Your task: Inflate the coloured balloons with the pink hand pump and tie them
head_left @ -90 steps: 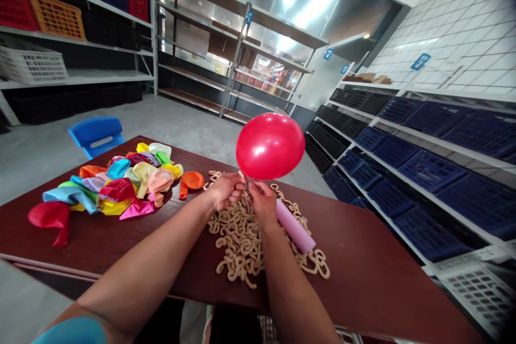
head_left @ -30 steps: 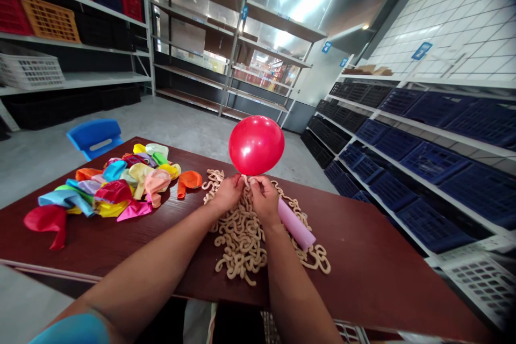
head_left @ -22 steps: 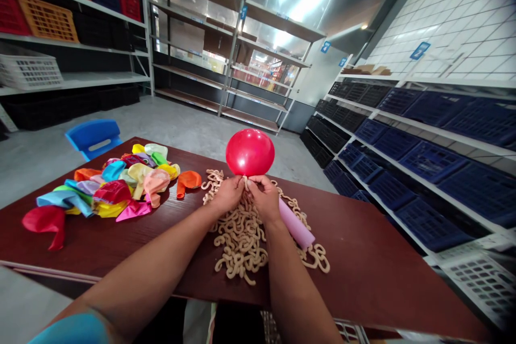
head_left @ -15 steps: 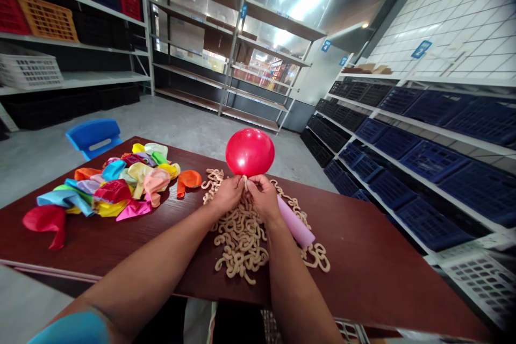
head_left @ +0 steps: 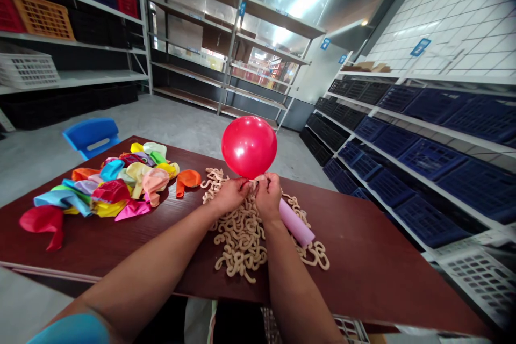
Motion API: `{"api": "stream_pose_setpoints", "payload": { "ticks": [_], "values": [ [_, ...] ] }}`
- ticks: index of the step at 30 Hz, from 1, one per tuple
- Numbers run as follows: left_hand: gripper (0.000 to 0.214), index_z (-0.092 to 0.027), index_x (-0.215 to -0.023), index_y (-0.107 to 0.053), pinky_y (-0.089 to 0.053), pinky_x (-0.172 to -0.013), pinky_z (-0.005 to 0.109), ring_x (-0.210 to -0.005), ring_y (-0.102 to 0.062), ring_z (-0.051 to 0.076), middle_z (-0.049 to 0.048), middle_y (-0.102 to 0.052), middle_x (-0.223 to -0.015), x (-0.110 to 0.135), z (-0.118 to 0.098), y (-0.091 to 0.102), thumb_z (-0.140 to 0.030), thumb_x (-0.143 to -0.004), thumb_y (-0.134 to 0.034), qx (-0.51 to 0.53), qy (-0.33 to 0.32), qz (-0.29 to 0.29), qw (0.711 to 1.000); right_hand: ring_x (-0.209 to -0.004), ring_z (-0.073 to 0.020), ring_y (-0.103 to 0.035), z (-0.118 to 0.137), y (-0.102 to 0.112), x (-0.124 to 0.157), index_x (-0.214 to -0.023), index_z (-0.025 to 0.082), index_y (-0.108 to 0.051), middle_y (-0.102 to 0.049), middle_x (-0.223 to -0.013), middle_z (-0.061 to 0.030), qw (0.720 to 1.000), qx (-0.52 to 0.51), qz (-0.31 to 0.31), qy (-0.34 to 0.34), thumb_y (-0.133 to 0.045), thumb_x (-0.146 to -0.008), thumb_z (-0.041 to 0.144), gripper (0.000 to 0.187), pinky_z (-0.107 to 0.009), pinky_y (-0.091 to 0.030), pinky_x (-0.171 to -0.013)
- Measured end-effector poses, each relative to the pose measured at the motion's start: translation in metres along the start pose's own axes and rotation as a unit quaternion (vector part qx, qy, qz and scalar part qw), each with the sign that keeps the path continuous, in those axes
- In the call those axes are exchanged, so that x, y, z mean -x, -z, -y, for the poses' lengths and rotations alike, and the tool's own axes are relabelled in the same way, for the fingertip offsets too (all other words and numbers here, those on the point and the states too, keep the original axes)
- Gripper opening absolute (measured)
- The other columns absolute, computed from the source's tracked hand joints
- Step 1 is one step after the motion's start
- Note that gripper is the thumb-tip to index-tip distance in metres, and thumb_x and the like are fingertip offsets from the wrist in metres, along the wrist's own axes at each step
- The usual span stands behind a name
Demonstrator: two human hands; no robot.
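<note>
An inflated red balloon (head_left: pixel 249 145) stands up just beyond my fingertips, its neck down between my two hands. My left hand (head_left: pixel 233 194) is closed, with a bit of red rubber showing at its pinched fingertips. Close against it, my right hand (head_left: pixel 268 196) also pinches at the balloon's neck, fingers curled. Something pale shows between the fingertips, too small to make out. Beneath both hands spreads a heap of curly beige cord-like pieces (head_left: pixel 242 242). Beside my right wrist, a lilac tube (head_left: pixel 296 222) lies on some of these pieces.
On the left of the brown table (head_left: pixel 355 258) lies a pile of uninflated balloons (head_left: pixel 115 188), with an orange balloon (head_left: pixel 187 180) apart from it. A blue chair (head_left: pixel 92 136) stands behind. Shelves of dark blue crates (head_left: pixel 427 161) line the right side.
The red balloon has risen slightly and looks a little larger. My right hand has turned and its fingers have curled in more, while the left shifted slightly at the neck.
</note>
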State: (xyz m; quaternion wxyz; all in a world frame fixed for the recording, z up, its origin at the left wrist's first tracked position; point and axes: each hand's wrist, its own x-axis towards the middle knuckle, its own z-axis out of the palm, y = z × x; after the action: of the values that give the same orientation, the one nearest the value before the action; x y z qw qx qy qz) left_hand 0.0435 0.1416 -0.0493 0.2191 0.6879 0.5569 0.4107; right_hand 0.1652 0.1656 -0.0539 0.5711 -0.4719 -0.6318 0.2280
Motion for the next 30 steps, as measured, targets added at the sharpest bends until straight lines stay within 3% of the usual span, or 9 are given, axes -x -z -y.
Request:
{"api": "stream_pose_setpoints", "payload": {
  "ticks": [9,15,20,24,30],
  "values": [
    [0.028,-0.013,-0.06,-0.051,-0.03,-0.05,0.021,-0.053,-0.04,0.009,-0.0017,-0.048,-0.056,0.007,-0.013,-0.002,-0.031,-0.08,-0.042,0.104,-0.042,0.053,0.992,-0.064,-0.0124,-0.046,-0.001,0.002,-0.004,-0.078,0.019,-0.047,-0.052,-0.07,0.0014,0.997,0.052,-0.052,-0.005,-0.04,-0.081,0.035,0.017,-0.026,-0.036,-0.064],
    [0.029,-0.014,-0.06,-0.044,-0.027,-0.047,0.02,-0.051,-0.033,0.007,-0.0038,-0.039,-0.054,0.01,-0.012,-0.002,-0.035,-0.08,-0.043,0.218,-0.022,0.119,0.968,-0.062,-0.0109,-0.044,-0.01,0.0,-0.004,-0.078,0.02,-0.046,-0.049,-0.068,0.0032,0.999,0.013,-0.031,-0.038,-0.04,-0.081,0.038,0.02,-0.024,-0.036,-0.063],
    [0.029,-0.014,-0.06,-0.044,-0.029,-0.049,0.02,-0.051,-0.034,0.007,-0.0037,-0.04,-0.055,0.01,-0.009,-0.001,-0.035,-0.08,-0.042,0.243,-0.035,0.15,0.958,-0.061,-0.0102,-0.043,-0.013,-0.003,-0.004,-0.076,0.02,-0.045,-0.048,-0.065,0.0042,0.999,-0.012,-0.018,-0.05,-0.041,-0.08,0.039,0.021,-0.024,-0.037,-0.063],
    [0.029,-0.014,-0.061,-0.045,-0.03,-0.049,0.02,-0.052,-0.037,0.007,-0.0032,-0.042,-0.056,0.009,-0.009,-0.002,-0.035,-0.081,-0.042,0.188,-0.043,0.108,0.975,-0.059,-0.01,-0.044,-0.01,-0.003,-0.004,-0.076,0.02,-0.045,-0.049,-0.064,0.0043,0.998,-0.03,-0.028,-0.057,-0.042,-0.08,0.039,0.02,-0.024,-0.038,-0.061],
    [0.033,-0.016,-0.068,-0.054,-0.035,-0.058,0.023,-0.06,-0.048,0.011,0.0003,-0.053,-0.061,0.004,-0.005,-0.003,-0.038,-0.085,-0.036,0.008,-0.021,-0.043,0.999,-0.071,-0.0146,-0.052,-0.005,-0.005,-0.002,-0.086,0.019,-0.049,-0.058,-0.076,-0.0025,0.998,-0.027,-0.043,-0.022,-0.041,-0.081,0.04,0.023,-0.028,-0.041,-0.068]
  ]
}}
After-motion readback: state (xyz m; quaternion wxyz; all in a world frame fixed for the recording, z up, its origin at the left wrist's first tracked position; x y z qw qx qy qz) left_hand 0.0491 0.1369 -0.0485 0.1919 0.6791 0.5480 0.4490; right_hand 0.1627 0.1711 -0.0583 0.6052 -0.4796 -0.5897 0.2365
